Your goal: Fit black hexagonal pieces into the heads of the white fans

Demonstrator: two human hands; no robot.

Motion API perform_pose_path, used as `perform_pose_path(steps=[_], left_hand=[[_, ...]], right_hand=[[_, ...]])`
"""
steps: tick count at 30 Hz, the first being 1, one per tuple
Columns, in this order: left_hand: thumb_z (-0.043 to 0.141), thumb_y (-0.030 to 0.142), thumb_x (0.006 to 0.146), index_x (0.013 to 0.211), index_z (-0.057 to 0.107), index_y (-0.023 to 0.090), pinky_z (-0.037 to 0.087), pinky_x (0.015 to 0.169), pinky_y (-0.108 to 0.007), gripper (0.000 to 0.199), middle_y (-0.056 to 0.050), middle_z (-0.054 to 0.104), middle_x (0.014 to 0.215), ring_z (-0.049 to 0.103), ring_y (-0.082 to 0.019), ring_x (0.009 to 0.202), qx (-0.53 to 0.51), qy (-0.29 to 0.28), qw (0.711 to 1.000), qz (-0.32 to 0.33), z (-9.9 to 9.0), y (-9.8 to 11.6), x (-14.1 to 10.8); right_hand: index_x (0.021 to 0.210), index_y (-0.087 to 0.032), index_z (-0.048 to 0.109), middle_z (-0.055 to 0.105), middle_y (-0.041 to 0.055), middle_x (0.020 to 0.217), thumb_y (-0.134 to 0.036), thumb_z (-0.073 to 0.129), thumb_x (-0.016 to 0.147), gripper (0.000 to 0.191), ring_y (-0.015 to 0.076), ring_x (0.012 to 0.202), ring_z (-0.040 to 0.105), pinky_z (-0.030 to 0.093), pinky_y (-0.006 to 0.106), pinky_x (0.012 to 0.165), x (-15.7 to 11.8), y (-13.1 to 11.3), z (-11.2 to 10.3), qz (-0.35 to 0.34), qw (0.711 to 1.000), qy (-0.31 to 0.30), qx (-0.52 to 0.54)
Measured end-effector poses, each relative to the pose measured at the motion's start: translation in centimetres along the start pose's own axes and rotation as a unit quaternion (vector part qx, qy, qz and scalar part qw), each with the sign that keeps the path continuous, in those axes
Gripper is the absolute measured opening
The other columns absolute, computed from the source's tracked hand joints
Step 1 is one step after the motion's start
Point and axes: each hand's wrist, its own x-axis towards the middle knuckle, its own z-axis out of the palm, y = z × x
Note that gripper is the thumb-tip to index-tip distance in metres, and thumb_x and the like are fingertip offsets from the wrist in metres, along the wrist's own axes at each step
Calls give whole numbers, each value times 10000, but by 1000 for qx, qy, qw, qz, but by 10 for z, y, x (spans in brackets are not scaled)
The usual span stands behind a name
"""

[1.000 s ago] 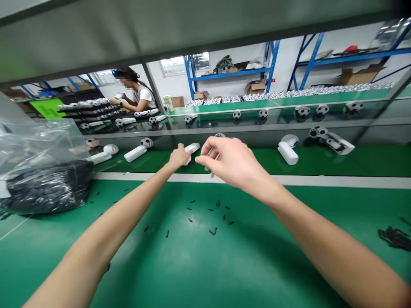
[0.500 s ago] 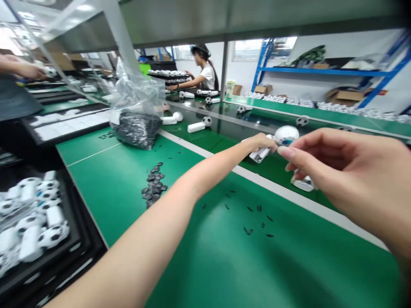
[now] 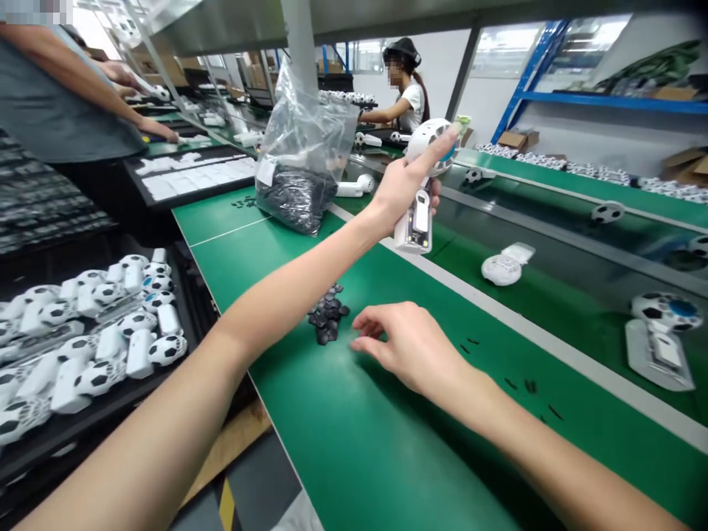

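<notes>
Left hand gripping a white ball-topped gadget, raised over the far edge of a green workbench.
Right hand open and low, just right of a small pile of black pieces.

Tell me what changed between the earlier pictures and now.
The left hand has raised the white ball-headed handheld unit and now holds it alone, its open handle showing. The right hand has let go and dropped toward the green mat, beside the pile of black pieces. The clear bag of black parts stayed put.
</notes>
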Motion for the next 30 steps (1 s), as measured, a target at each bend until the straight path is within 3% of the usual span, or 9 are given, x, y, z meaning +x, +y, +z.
perform_pose_path(steps=[3, 7, 11, 15, 18, 21, 25, 27, 30], left_hand=[[648, 751, 979, 961, 662, 186, 532, 633, -297, 566, -5, 605, 666, 642, -148, 602, -11, -3, 1000, 22, 0, -1, -9], [784, 644, 933, 1020, 606, 209, 517, 602, -286, 478, -22, 684, 747, 681, -168, 668, -47, 19, 996, 75, -3, -3, -16], [825, 398, 964, 1075, 557, 226, 510, 626, -266, 337, 27, 637, 749, 635, -117, 641, -59, 70, 994, 53, -5, -2, -10], [804, 531, 964, 1066, 547, 218, 512, 585, -279, 418, 41, 541, 731, 529, -94, 567, -91, 88, 992, 16, -5, -3, 2], [717, 621, 1000, 976, 556, 215, 490, 551, -282, 437, 33, 489, 698, 498, -102, 558, -95, 66, 993, -13, -4, -11, 6], [739, 635, 973, 929, 538, 208, 499, 557, -267, 474, 13, 544, 718, 544, -106, 578, -97, 44, 994, -12, 1, -21, 1], [836, 479, 901, 1079, 526, 196, 539, 568, -245, 456, -43, 681, 887, 654, -131, 678, -77, 22, 997, -1, 15, -33, -22], [874, 428, 834, 1098, 506, 206, 569, 581, -246, 505, -38, 680, 951, 676, -138, 720, -59, -8, 998, 1, 24, -37, -38], [859, 423, 808, 1088, 542, 218, 590, 591, -256, 471, -9, 645, 950, 661, -137, 710, -26, -91, 995, 13, 37, -40, -58]], right_hand=[[1134, -245, 816, 845, 14, 1105, -211, 808, 967, 170, 239, 1020, 783, 494, 338, 798, 15, -4, 16, -26, 998, -3, -50], [1177, -259, 799, 827, 20, 1123, -240, 758, 1027, 157, 246, 1032, 761, 439, 330, 682, 19, -6, 23, -101, 978, -16, -181], [1009, -149, 784, 798, 103, 963, -107, 576, 1089, 227, 238, 878, 719, 395, 359, 599, 18, -1, 34, -297, 889, 30, -346], [876, -142, 728, 717, 112, 801, -31, 464, 1087, 356, 219, 729, 650, 388, 356, 565, 21, 3, 48, -400, 817, 115, -398], [886, -156, 709, 713, 101, 799, -24, 470, 1078, 334, 229, 755, 681, 417, 347, 563, 25, -2, 50, -367, 831, 106, -404], [883, -176, 713, 744, 69, 811, -62, 544, 1073, 279, 221, 748, 716, 451, 335, 560, 19, -4, 33, -309, 880, 76, -352], [1000, -207, 798, 832, 29, 931, -195, 649, 1081, 171, 164, 793, 774, 584, 265, 714, -19, 13, -19, -247, 948, 193, -52], [959, -233, 838, 835, 11, 856, -268, 746, 1029, 121, 165, 728, 770, 607, 268, 712, -42, 29, -47, -150, 934, 315, 82], [832, -216, 844, 767, 23, 671, -430, 897, 879, 225, 178, 584, 707, 590, 289, 587, -61, 53, -77, -7, 873, 438, 214]])
